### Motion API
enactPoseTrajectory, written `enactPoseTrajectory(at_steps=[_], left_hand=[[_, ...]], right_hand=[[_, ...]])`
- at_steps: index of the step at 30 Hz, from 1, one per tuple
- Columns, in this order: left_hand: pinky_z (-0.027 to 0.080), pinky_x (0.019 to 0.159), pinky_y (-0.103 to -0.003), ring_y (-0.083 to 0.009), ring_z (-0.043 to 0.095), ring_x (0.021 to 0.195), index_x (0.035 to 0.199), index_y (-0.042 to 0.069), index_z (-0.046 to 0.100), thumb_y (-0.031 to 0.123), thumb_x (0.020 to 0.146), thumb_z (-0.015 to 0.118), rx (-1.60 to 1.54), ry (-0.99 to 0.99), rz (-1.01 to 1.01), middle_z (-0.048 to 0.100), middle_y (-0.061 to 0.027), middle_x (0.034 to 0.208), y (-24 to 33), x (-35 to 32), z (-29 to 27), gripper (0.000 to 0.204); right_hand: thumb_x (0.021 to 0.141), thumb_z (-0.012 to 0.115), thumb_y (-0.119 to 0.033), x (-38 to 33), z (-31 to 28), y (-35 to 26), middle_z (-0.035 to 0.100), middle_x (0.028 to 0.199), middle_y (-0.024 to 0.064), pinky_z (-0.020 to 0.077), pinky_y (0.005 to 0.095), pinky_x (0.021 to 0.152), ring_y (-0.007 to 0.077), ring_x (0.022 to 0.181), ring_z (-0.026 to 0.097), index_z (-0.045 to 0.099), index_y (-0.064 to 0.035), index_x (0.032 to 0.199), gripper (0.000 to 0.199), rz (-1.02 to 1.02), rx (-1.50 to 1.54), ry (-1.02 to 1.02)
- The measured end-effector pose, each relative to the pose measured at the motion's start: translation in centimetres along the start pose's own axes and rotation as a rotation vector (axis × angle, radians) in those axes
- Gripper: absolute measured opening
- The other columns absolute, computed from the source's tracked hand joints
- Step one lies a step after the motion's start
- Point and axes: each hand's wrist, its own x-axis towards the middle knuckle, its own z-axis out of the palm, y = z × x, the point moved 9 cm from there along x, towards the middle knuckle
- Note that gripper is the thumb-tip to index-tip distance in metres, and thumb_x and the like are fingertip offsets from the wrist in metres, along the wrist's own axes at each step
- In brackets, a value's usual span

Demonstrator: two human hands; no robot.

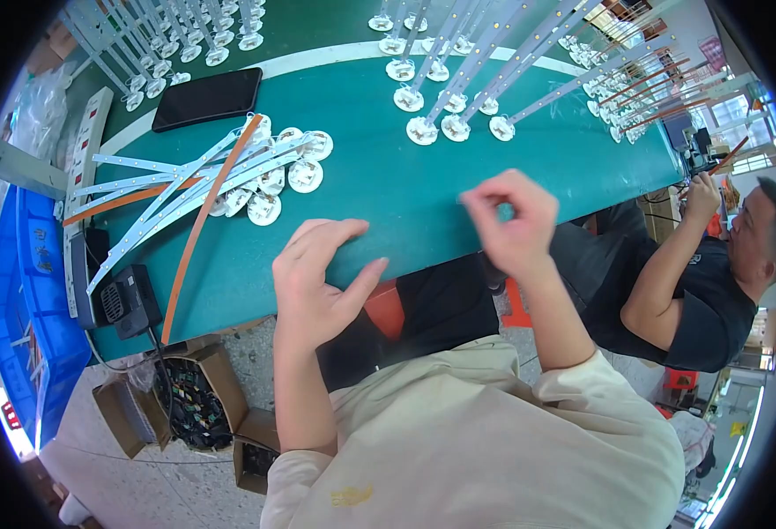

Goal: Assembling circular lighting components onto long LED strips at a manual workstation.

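My left hand (320,280) hovers over the near edge of the green bench (379,207), thumb and fingers apart and nothing between them. To its right, my right hand (520,225) is raised above the same edge. Its thumb and forefinger curl together into a ring, with slight blur at the tips and nothing visible in them. Left of my hands lies a loose pile of LED strips (154,214) with round white bases (305,175) at their right ends. An orange strip (201,220) lies across the pile. Several LED strips (485,75) stand upright on round bases beyond my right hand.
A black phone (208,100) lies behind the pile. At the left are a power strip (91,150), a black device (130,300) with a cable and a blue bin (40,291). Cardboard boxes (229,388) stand below. At right, a co-worker (701,291) holds an orange strip.
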Motion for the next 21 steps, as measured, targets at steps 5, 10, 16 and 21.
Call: enactPoseTrajectory(at_steps=[5, 10, 16, 21], left_hand=[[0.055, 0.076, -0.038, -0.0312, 0.069, 0.088, 0.101, 0.001, 0.071, 0.006, 0.069, 0.084, -0.021, -0.013, 0.037, 0.073, -0.0132, 0.095, 0.3, -0.1, 0.3, 0.036], [0.054, 0.084, -0.043, -0.0377, 0.069, 0.093, 0.103, 0.001, 0.071, 0.007, 0.070, 0.083, 0.018, -0.042, 0.043, 0.073, -0.0148, 0.097, 0.4, -0.1, 0.8, 0.036], [0.054, 0.086, -0.044, -0.0386, 0.067, 0.097, 0.104, 0.001, 0.070, 0.006, 0.071, 0.082, 0.050, -0.047, 0.060, 0.072, -0.0157, 0.101, 0.6, -0.3, 1.0, 0.035], [0.054, 0.085, -0.043, -0.0369, 0.068, 0.095, 0.104, 0.001, 0.070, 0.006, 0.072, 0.082, -0.009, -0.056, 0.073, 0.072, -0.0147, 0.099, 0.7, 0.0, 0.6, 0.034]], right_hand=[[0.071, 0.082, -0.006, 4.6, 8.6, -10.9, 0.068, 0.086, 0.0053, 0.0512, 0.0301, 0.058, 0.0216, 0.074, 0.062, 0.071, -0.0099, 0.086, 0.018, -0.535, 0.031, -0.072], [0.077, 0.076, -0.014, 8.0, 17.5, -16.1, 0.069, 0.099, 0.0015, 0.0568, 0.0363, 0.071, 0.0231, 0.102, 0.061, 0.075, -0.0112, 0.094, 0.018, -0.781, -0.117, -0.166], [0.075, 0.074, -0.017, 8.4, 22.8, -16.4, 0.070, 0.090, 0.0029, 0.0570, 0.0414, 0.079, 0.0239, 0.098, 0.064, 0.076, -0.0114, 0.087, 0.013, -0.817, -0.367, -0.567], [0.075, 0.074, -0.013, 8.9, 23.4, -15.2, 0.069, 0.081, 0.0032, 0.0570, 0.0423, 0.075, 0.0248, 0.085, 0.067, 0.072, -0.0098, 0.079, 0.006, -0.731, -0.351, -0.592]])
